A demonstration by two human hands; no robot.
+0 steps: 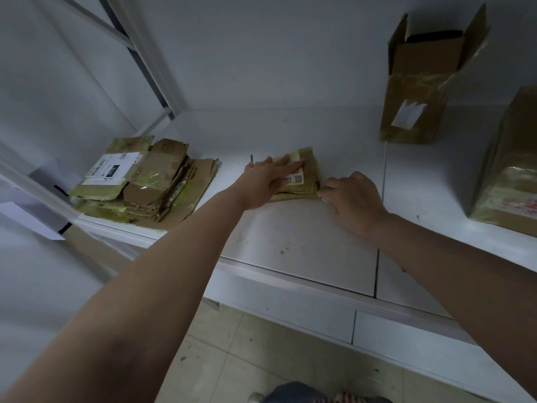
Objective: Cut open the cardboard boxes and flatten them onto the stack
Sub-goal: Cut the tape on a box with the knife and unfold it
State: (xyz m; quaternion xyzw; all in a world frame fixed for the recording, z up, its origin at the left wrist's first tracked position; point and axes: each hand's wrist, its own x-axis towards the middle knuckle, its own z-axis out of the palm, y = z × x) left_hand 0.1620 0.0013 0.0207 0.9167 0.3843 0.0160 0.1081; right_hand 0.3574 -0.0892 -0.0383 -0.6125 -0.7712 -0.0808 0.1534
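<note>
you're in the flattening step. your left hand [268, 181] lies with straight fingers pressing down on the small taped box [302, 174], which sits collapsed near the middle of the white shelf [305, 228], toward the back. a thin dark tool [252, 159], probably the cutter, pokes up just behind that hand; how it is held is hidden. your right hand [353, 199] has curled fingers at the box's near right corner, seemingly pinching its edge. the stack [145, 181] of flattened cardboard waits at the shelf's left end, well apart. next, i'd judge, press the box fully flat, then carry it left onto the stack. the open upright box [421, 91] and a taped box [508, 170] at the right end are not yet done.
</note>
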